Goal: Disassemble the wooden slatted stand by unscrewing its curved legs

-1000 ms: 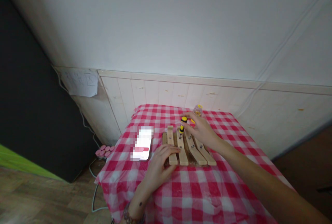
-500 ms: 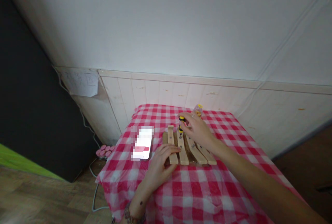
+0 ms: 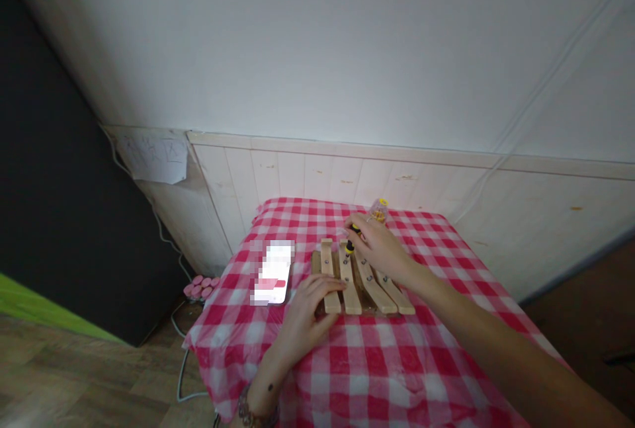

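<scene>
A yellow-and-black screwdriver (image 3: 350,247) is pinched in the fingers of my right hand (image 3: 377,243). It leans, its tip close to a screw near the far end of the second wooden slat (image 3: 352,299) from the left. My left hand (image 3: 310,302) lies with fingers stretched across the leftmost wooden slat (image 3: 326,253), fingertips reaching the second one. Its thumb is by the near end. Several pale slats with dark screws sit side by side on a brownish base (image 3: 317,266). My right hand partly covers the far ends of the right-hand slats.
A lit phone (image 3: 275,276), partly blurred, lies left of the slats. Behind my right hand stands a clear container with a yellow top (image 3: 380,210). The red-and-white checked tablecloth (image 3: 387,368) covers the table against a panelled wall. Pink round objects (image 3: 201,288) are at the left.
The screwdriver has gone from nearly upright to leaning right at the top, and my right hand has shifted slightly right with it. My left hand has stayed in place.
</scene>
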Tool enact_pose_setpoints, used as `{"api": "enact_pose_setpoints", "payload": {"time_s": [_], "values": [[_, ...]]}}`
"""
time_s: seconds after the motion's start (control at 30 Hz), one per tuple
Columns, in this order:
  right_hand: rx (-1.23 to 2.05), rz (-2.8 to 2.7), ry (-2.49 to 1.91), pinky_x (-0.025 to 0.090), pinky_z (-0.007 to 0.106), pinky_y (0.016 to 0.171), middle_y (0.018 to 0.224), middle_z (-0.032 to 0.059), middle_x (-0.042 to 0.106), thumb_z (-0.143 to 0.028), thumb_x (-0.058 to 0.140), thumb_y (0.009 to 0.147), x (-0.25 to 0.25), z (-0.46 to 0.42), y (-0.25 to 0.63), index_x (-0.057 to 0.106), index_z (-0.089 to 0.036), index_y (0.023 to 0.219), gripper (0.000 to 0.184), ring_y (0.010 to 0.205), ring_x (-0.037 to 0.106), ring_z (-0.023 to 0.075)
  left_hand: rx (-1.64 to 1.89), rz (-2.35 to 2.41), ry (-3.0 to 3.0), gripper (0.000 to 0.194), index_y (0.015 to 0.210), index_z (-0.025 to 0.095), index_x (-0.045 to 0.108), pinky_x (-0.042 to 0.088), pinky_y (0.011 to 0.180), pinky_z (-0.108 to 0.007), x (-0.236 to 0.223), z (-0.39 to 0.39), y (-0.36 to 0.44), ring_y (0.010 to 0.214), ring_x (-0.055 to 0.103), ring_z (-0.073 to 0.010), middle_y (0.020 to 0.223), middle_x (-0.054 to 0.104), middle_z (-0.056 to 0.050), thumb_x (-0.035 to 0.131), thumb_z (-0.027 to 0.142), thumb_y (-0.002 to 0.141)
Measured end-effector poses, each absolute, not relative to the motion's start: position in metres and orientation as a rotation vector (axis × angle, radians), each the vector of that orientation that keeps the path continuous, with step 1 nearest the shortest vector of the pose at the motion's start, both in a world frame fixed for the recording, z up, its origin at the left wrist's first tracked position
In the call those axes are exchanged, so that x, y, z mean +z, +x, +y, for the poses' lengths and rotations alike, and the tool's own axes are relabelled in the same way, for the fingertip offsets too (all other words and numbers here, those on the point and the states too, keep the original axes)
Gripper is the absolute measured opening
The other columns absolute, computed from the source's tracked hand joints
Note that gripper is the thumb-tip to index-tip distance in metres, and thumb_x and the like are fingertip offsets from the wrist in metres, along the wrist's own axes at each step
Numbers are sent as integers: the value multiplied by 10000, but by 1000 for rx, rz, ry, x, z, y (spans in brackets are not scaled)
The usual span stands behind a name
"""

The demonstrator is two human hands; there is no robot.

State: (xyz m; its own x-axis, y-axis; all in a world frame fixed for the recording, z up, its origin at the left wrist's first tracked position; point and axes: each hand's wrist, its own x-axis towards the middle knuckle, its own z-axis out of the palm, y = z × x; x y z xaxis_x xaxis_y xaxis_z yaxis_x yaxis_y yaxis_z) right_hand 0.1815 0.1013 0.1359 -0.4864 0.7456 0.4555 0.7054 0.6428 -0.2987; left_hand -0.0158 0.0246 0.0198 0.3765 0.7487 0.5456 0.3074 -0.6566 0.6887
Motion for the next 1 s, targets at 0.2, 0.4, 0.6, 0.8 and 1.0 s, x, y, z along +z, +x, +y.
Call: {"api": "enact_pose_setpoints", "payload": {"time_s": [0.2, 0.4, 0.6, 0.8, 1.0], "values": [[246, -2231, -1092, 544, 439, 875, 1093, 122, 708, -233, 473, 1001, 137, 106, 190, 508, -214, 1327, 328, 990, 681, 273, 1232, 902, 2165, 402, 1223, 244, 623, 442, 1113, -486, 19, 25, -16, 1219, 612, -262, 1261, 717, -66, 582, 80, 859], [485, -2262, -955, 511, 439, 1005, 1241, 104, 678, -248, 375, 1030, 141, 94, 187, 528, -269, 1266, 282, 1188, 638, 235, 1228, 892, 2172, 414, 1229, 238, 616, 452, 1111, -484, 19, 26, -16, 1210, 618, -257, 1251, 715, -70, 574, 75, 850], [513, -2210, -1063, 502, 311, 672, 835, 7, 663, -387, 481, 1015, 133, 94, 176, 510, -253, 948, 153, 736, 635, 193, 1234, 889, 2157, 398, 1214, 232, 623, 469, 1092, -478, 20, 26, -15, 1203, 622, -261, 1241, 720, -78, 571, 77, 852], [481, -2136, -1123, 522, 346, 750, 864, 38, 697, -408, 387, 1054, 135, 104, 176, 516, -253, 925, 239, 822, 685, 222, 1227, 898, 2162, 357, 1202, 235, 636, 442, 1116, -495, 23, 25, -15, 1198, 628, -269, 1245, 719, -82, 576, 107, 874], [104, -2293, -1221, 530, 442, 843, 973, 118, 692, -337, 353, 1053, 141, 110, 188, 519, -238, 997, 201, 927, 666, 283, 1214, 909, 2163, 392, 1218, 244, 632, 445, 1113, -483, 23, 24, -16, 1210, 621, -270, 1250, 716, -77, 571, 93, 861]]}}
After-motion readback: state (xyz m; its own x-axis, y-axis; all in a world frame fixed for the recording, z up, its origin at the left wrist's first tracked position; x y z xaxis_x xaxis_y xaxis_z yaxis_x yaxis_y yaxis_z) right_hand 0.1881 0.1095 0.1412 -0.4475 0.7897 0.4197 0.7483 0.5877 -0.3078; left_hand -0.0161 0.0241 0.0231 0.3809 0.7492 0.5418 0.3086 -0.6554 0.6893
